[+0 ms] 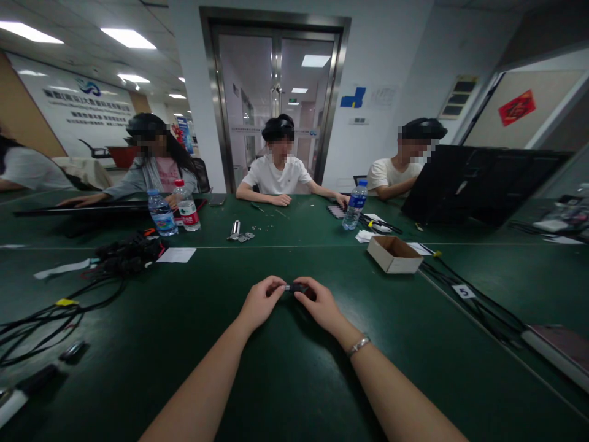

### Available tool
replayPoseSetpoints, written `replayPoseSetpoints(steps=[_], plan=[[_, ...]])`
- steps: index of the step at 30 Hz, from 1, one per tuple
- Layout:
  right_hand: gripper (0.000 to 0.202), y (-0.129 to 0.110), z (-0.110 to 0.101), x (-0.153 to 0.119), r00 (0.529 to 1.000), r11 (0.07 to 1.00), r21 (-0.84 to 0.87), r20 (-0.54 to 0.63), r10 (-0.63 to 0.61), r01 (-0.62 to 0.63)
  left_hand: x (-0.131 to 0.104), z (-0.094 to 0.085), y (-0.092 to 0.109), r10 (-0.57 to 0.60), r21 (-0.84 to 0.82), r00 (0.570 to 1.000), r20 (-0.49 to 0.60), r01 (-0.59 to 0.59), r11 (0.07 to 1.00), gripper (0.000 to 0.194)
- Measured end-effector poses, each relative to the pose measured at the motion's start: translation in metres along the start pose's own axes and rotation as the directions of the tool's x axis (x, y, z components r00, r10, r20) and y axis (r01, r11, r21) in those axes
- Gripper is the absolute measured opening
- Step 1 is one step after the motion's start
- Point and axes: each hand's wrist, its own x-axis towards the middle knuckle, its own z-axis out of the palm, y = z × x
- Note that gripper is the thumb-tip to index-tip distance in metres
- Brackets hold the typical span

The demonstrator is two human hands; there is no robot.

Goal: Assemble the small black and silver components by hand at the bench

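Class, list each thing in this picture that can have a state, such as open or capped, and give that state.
Small dark cylinder, gripped at both ends
Left hand, fingers closed on it
Right hand, fingers closed on it
Left blue-capped bottle, capped, upright
Red-capped bottle, capped, upright
Right blue-capped bottle, capped, upright
Cardboard box, open-topped
Glass doors, apparently shut
Ceiling lights, lit

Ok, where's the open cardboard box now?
The box is right of centre in the head view, on the green table beyond the right hand, near white paper.
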Motion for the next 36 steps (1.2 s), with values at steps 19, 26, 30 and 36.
replayPoseSetpoints(steps=[19,26,30,36], plan=[[0.029,0.003,0.0,0.0,1.0,0.999,0.037,0.008,-0.01,0.01,-0.005,0.003,0.006,-0.004,0.216,1.0,-0.024,0.009,0.976,0.032],[0.029,-0.004,-0.001,-0.001,0.999,0.999,0.03,0.031,-0.014,0.013,-0.005,0.005,0.007,-0.083,0.219,0.996,-0.038,0.089,0.972,0.053],[0.028,-0.001,-0.001,0.0,1.0,0.999,0.041,0.015,-0.017,0.016,-0.007,0.003,0.01,-0.051,0.216,0.998,-0.039,0.058,0.975,0.042],[0.029,0.004,0.001,0.0,1.0,0.999,0.046,0.023,-0.017,0.016,-0.005,0.003,0.008,-0.026,0.288,0.999,-0.027,0.033,0.957,0.038]])
